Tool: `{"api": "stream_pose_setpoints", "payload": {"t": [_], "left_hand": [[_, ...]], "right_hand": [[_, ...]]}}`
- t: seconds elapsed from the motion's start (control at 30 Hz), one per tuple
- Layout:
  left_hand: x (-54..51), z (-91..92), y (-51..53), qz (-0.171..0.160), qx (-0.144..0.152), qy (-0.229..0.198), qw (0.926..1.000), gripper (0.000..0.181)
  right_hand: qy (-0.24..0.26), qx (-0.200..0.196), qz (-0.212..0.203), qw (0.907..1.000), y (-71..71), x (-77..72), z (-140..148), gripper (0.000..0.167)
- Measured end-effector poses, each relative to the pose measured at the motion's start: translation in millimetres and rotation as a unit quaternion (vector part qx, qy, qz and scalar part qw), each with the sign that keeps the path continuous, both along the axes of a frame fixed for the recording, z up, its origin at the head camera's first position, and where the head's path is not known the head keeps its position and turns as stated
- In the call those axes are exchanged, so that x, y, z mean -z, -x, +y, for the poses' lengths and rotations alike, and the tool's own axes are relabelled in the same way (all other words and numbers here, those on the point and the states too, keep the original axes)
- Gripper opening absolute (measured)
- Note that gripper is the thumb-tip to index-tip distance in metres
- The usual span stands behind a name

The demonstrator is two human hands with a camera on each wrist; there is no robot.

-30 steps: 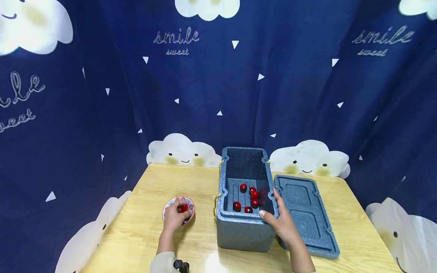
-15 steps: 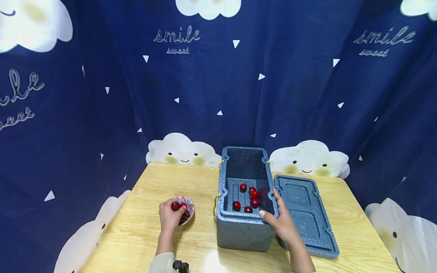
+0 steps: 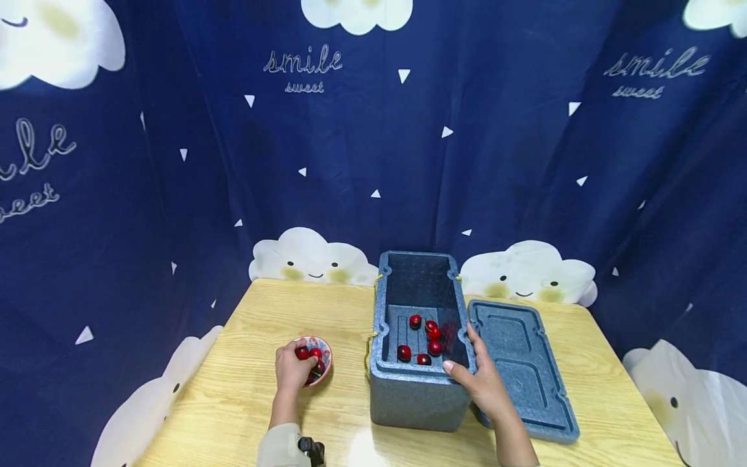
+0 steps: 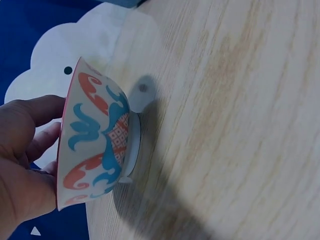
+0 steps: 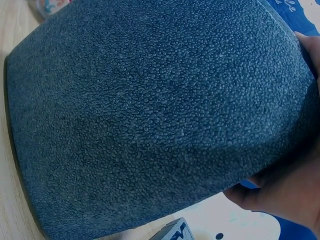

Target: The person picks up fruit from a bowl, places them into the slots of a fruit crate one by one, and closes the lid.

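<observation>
In the head view, my left hand [image 3: 292,368] reaches over the left side of a small patterned bowl [image 3: 327,371] of cherries [image 3: 319,367], with a dark red cherry [image 3: 301,352] between finger and thumb. The left wrist view shows the bowl [image 4: 95,140] from outside, the left hand's [image 4: 25,165] fingers passing behind its rim, tips hidden. My right hand [image 3: 487,386] grips the near right corner of the deep blue-grey box [image 3: 414,402], thumb on the rim. Several cherries [image 3: 435,348] lie on the box floor. The box wall [image 5: 150,110] fills most of the right wrist view, the right hand [image 5: 290,190] at its edge.
A blue-grey lid [image 3: 528,370] lies flat on the wooden table [image 3: 338,305], just right of the box. Yellow cord [image 3: 368,353] hangs at the box's left side. Behind the table rises a dark blue curtain [image 3: 350,149] with white clouds.
Over the last second the left hand has drawn back from above the bowl to its left side, then shifted slightly right, uncovering more cherries. My right hand and the box have stayed put.
</observation>
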State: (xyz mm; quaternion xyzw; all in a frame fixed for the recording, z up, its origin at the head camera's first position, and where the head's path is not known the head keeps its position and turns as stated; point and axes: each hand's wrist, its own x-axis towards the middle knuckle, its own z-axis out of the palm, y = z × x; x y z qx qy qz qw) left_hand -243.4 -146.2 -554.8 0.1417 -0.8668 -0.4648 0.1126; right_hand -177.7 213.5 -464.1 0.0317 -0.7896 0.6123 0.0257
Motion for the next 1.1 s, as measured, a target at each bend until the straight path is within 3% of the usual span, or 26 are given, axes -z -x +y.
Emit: {"api": "stream_pose_setpoints", "payload": {"t": [0.43, 0.57, 0.77, 1.1], "left_hand": [[-3.0, 4.7, 2.3, -0.004, -0.03, 0.022, 0.9993, 0.052], [-0.7, 5.2, 3.1, 0.008, -0.045, 0.031, 0.9985, 0.049], [3.3, 4.8, 3.8, 0.032, -0.057, 0.016, 0.9977, 0.041], [-8.5, 4.4, -4.3, 0.054, -0.053, -0.035, 0.9965, 0.038]], "right_hand": [[0.016, -0.004, 0.004, 0.9999, 0.3, -0.1, 0, 0.087], [0.011, -0.002, 0.001, 0.9999, 0.3, -0.4, 0, 0.087], [0.001, 0.001, -0.001, 1.0, 0.2, -2.4, 0, 0.087], [0.001, 0.0, -0.004, 1.0, 0.1, -1.3, 0, 0.086]]}}
